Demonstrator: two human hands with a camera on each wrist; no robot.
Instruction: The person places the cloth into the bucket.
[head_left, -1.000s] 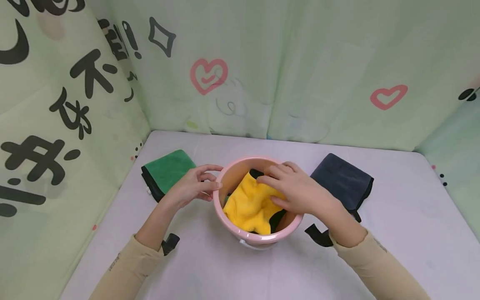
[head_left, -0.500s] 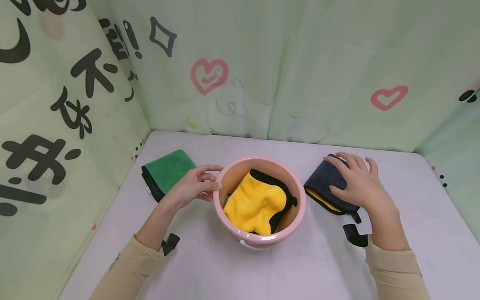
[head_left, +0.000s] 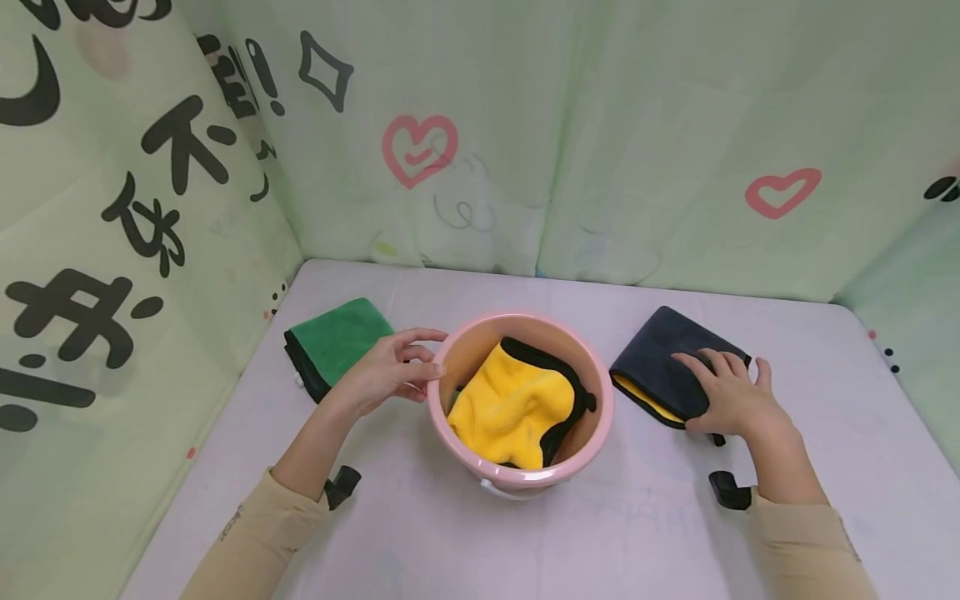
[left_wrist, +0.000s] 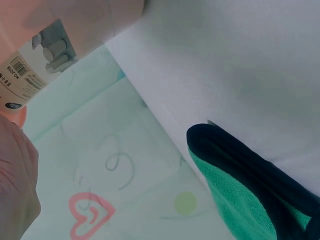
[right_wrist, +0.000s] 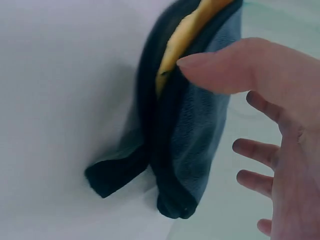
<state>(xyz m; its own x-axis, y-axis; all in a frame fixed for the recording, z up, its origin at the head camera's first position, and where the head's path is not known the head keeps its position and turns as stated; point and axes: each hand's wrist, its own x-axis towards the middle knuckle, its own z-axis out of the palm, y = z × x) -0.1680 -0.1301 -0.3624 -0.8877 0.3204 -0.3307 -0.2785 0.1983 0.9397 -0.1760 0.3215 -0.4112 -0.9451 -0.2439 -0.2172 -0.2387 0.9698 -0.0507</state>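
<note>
A pink bucket (head_left: pixel 606 392) stands mid-table, and inside it lies a yellow cloth (head_left: pixel 517 408) with black edging. My left hand (head_left: pixel 390 371) holds the bucket's rim on its left side, thumb at the lip and fingers curled outside. To the bucket's right lies a folded dark grey-blue towel (head_left: pixel 663 358) with a yellow inner side at its fold. My right hand (head_left: pixel 738 400) is over this towel's near right corner with fingers spread. In the right wrist view the thumb (right_wrist: pixel 215 67) overlaps the towel's folded edge (right_wrist: pixel 172 100), while the other fingers stand apart behind it.
A folded green towel (head_left: pixel 341 333) with black edging lies left of the bucket, behind my left forearm. The bucket's white handle (head_left: pixel 510 493) hangs down in front. A printed curtain (head_left: pixel 637 125) closes off the table's back and sides.
My right hand has left the yellow cloth in the bucket, moved right onto the dark towel, then slid toward its near right corner. My left hand has stayed on the rim.
</note>
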